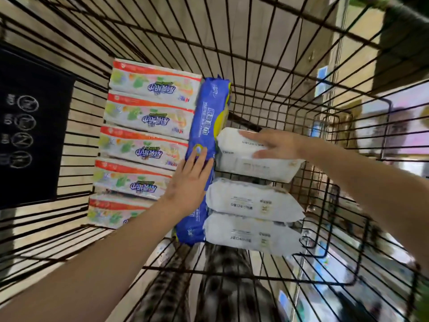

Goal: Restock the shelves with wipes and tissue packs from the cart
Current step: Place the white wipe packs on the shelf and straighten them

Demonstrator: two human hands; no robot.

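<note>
Pick-up step: my right hand [274,145] grips a white wipes pack [241,163]; left hand [188,180] rests flat on the blue pack [206,122]. Next, I judge: lift clear of the cart [232,274].

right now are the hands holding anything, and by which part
The right hand grips the farthest white wipes pack near its right end, thumb on the near face. The left hand only rests flat on the blue wipes pack.

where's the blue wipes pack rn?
Head view, mid-cart: the blue pack sits between the orange-striped packs on its left and the white packs on its right, with the left hand resting flat on it.
</note>
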